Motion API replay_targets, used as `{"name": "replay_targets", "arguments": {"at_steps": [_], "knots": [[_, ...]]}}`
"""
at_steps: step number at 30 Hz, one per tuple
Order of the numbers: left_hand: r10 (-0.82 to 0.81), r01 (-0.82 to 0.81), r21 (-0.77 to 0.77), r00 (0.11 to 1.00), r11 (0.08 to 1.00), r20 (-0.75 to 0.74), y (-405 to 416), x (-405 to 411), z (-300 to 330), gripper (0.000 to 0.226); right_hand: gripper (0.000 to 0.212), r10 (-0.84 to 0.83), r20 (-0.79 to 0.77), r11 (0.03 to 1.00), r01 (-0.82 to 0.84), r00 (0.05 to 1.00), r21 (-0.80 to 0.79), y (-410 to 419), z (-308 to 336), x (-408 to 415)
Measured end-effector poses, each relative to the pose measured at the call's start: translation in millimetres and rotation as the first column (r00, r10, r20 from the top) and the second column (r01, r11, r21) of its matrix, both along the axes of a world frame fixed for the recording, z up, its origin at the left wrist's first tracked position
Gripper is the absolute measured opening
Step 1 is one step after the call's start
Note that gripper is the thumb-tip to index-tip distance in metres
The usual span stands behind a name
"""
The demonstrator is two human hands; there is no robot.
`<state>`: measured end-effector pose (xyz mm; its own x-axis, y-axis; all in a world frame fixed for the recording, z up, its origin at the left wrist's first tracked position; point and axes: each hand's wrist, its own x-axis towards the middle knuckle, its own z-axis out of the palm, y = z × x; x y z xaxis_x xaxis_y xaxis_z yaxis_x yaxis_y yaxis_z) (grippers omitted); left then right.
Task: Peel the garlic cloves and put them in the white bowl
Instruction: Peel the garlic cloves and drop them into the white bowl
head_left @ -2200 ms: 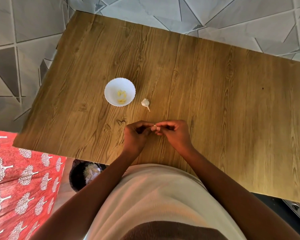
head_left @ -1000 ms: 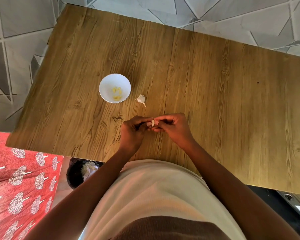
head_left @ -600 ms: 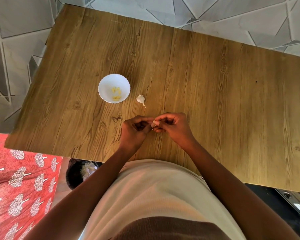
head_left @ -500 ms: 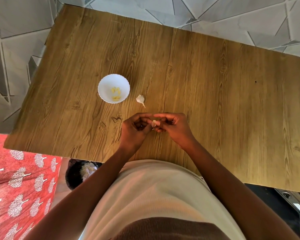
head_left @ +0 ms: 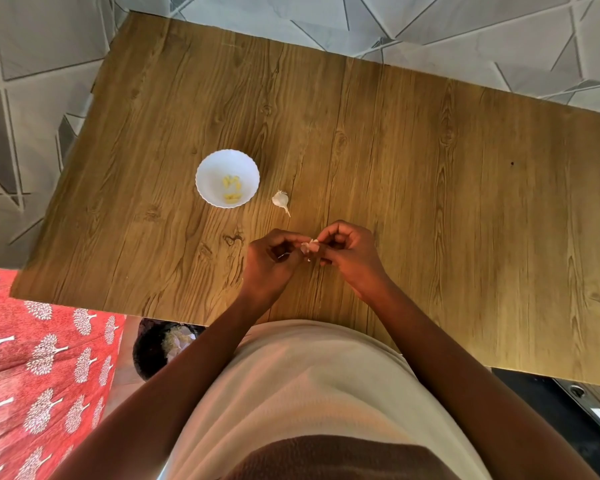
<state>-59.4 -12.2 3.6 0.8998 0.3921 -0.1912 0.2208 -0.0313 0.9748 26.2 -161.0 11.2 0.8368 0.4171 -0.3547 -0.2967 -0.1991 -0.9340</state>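
Note:
A small garlic clove (head_left: 308,247) with pale papery skin sits between the fingertips of both hands, just above the wooden table (head_left: 413,174). My left hand (head_left: 269,263) and my right hand (head_left: 349,258) both pinch it, fingers curled. The white bowl (head_left: 208,169) stands to the upper left of my hands and holds a few yellowish peeled cloves (head_left: 232,190). The remaining piece of the garlic bulb (head_left: 280,199), white with a thin stem, lies on the table just right of the bowl.
Under the table's near left edge a dark bin (head_left: 153,348) holds white garlic skins. A red cloth with white tree prints (head_left: 42,368) lies at the lower left. Grey patterned floor tiles surround the table.
My hands stayed together at the same spot, working the clove's skin; more white skin shows between the fingertips now. The bowl and bulb piece have not moved on the table.

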Motion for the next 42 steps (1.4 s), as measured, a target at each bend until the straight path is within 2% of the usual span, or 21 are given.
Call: {"name": "replay_targets", "arguments": {"at_steps": [5,8,11,16,18,22,25,28,34,42], "knots": [[0.021,-0.021,0.044,1.0,0.999,-0.003,1.7,1.2,-5.6,0.016,0.026,0.031,0.027,0.999,-0.031,0.999,0.007,-2.4,0.5,-0.2],[-0.015,0.019,0.209,1.0,0.978,-0.023,4.8,0.3,-14.5,0.02,0.02,0.037,0.046,0.999,-0.035,0.998,-0.034,-3.7,-2.3,-1.3],[-0.041,0.051,0.389,0.999,0.92,-0.034,5.9,-2.2,-19.7,0.027,0.02,0.037,0.06,0.998,-0.034,0.997,-0.06,-5.1,-5.9,-1.9],[-0.082,0.051,0.485,0.996,0.873,0.044,6.3,-2.3,-19.6,0.018,0.022,-0.015,-0.044,1.0,0.014,0.999,-0.007,-4.3,-9.2,-1.4],[-0.077,0.041,0.435,0.995,0.899,0.064,5.4,-1.5,-16.7,0.018,0.021,-0.023,-0.06,1.0,0.023,0.998,0.003,-4.4,-7.6,-2.0],[-0.059,0.055,0.176,0.998,0.983,0.017,3.7,1.0,-12.3,0.022,0.018,-0.026,0.029,0.999,0.026,0.999,-0.019,-6.4,-3.7,-3.3],[-0.092,0.092,0.069,0.996,0.993,-0.001,4.2,3.1,-12.2,0.017,0.023,-0.012,0.128,0.997,0.021,0.992,-0.069,-7.0,-3.2,-3.5],[-0.063,0.062,-0.033,0.998,0.998,-0.015,1.5,4.1,-8.0,0.012,0.022,0.023,0.177,0.998,-0.011,0.984,-0.067,-7.8,-3.3,-2.7],[0.026,-0.031,-0.14,0.999,0.99,-0.037,2.2,2.2,-4.9,0.014,0.021,0.089,0.181,0.993,-0.072,0.979,-0.099,-10.2,-3.8,-2.4],[0.086,-0.093,-0.162,0.995,0.982,-0.047,1.0,0.4,-6.6,0.013,0.017,0.131,0.245,0.99,-0.114,0.961,-0.081,-9.1,-2.9,-4.7]]}}
